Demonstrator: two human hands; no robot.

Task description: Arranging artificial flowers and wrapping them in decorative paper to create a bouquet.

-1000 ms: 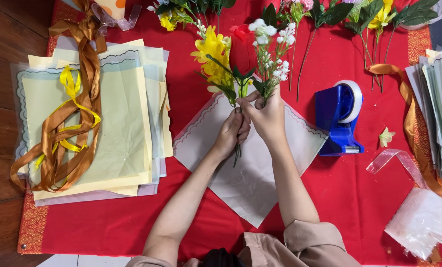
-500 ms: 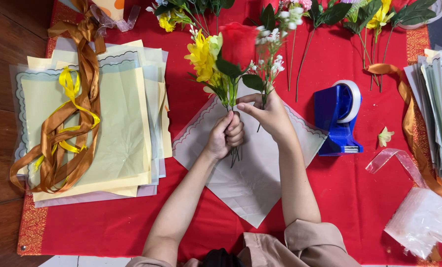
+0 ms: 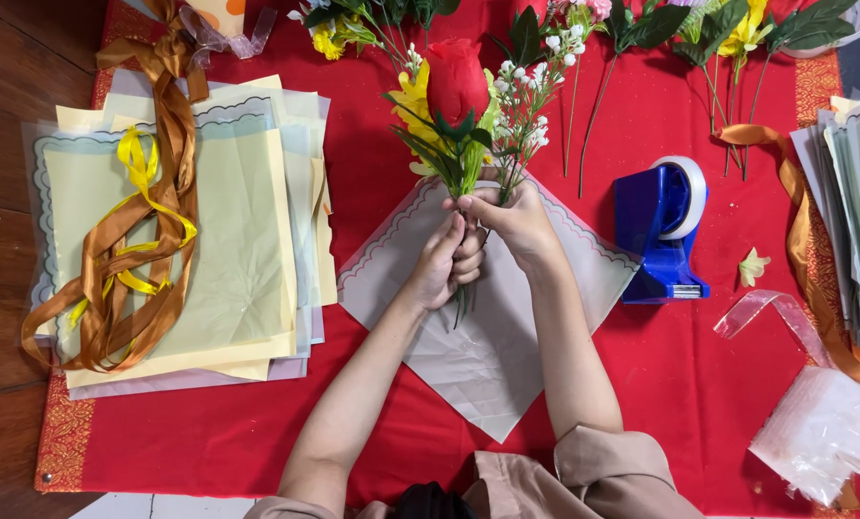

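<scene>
Both hands hold a small bunch of artificial flowers over a grey wrapping sheet [image 3: 507, 356] with a scalloped border. My left hand [image 3: 446, 266] grips the green stems low down. My right hand [image 3: 511, 217] is wrapped around the stems just above it. The bunch has a red rose [image 3: 455, 79] in front, yellow blooms [image 3: 412, 98] behind it and white sprigs [image 3: 531, 91] on the right. Stem ends stick out below my left hand.
A blue tape dispenser [image 3: 662, 231] stands right of the sheet. Stacked yellow and pale papers [image 3: 228, 240] with brown and yellow ribbons [image 3: 132, 259] lie at left. More loose flowers [image 3: 718, 38] line the far edge; papers [image 3: 858, 211] and clear plastic [image 3: 819, 432] sit at right.
The bunch has been turned and lifted slightly: the red rose now faces front and centre, and my right hand has closed around the stems above my left.
</scene>
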